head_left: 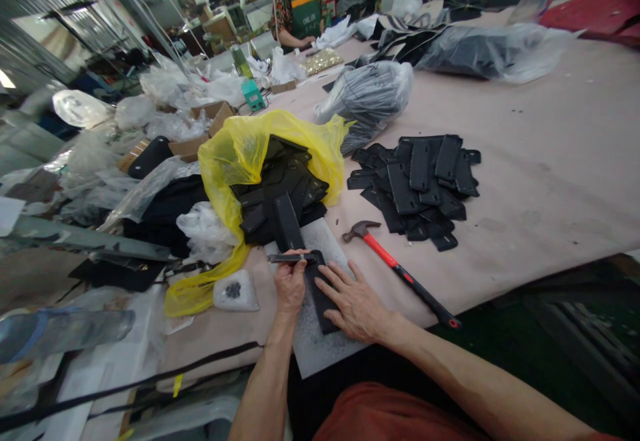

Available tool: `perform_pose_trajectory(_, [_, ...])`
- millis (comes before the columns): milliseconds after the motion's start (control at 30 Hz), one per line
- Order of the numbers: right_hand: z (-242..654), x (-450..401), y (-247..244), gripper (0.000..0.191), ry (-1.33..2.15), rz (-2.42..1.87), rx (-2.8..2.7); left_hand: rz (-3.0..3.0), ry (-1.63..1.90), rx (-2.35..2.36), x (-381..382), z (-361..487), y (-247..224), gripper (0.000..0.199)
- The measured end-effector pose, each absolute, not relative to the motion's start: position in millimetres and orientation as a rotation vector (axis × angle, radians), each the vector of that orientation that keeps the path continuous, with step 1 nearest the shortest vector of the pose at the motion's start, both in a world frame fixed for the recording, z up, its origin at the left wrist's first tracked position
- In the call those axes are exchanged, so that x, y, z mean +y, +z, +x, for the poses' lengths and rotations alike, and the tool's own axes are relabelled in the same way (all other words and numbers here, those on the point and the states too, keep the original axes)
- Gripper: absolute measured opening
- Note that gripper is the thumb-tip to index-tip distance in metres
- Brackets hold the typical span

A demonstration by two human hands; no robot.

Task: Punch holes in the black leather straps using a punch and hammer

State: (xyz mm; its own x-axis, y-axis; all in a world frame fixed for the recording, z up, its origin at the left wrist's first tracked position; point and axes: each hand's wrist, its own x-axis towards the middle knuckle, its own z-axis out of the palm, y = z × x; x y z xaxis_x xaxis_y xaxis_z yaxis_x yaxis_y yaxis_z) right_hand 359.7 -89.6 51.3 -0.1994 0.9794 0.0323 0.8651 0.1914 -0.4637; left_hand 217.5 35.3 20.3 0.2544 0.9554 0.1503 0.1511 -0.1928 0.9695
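My left hand (291,282) is closed around a thin metal rod-like tool (285,258), whose right end meets the upper part of a long black piece (320,294). That piece lies on a speckled pale board (306,341). Spread fingers of my right hand (356,300) rest on the black piece's right edge. Just above, another black strip (286,221) extends from a yellow plastic bag (235,154) full of dark pieces. To the right, a claw hammer (395,264) with a red and black handle lies on the table.
Black pieces (425,181) are piled right of the yellow bag. Left of the board sits a small clear container (236,290) of dark bits. Wrapped bundles (370,98) lie farther back on the table (550,181). A person (303,11) in a green apron is across it.
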Motion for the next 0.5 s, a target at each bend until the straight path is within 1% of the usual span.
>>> perform_pose_trajectory(133, [359, -90, 50, 0.066, 0.490, -1.755, -2.140, 1.615, 1.051, 1.044, 37, 217, 23, 0.020])
perform_pose_trajectory(333, [358, -89, 52, 0.065, 0.479, -1.745, -2.140, 1.867, 0.954, 0.992, 41, 223, 34, 0.015])
perform_pose_trajectory(500, [359, -89, 51, 0.065, 0.477, -1.748, -2.136, 1.952, 0.995, 1.023, 39, 229, 30, 0.015])
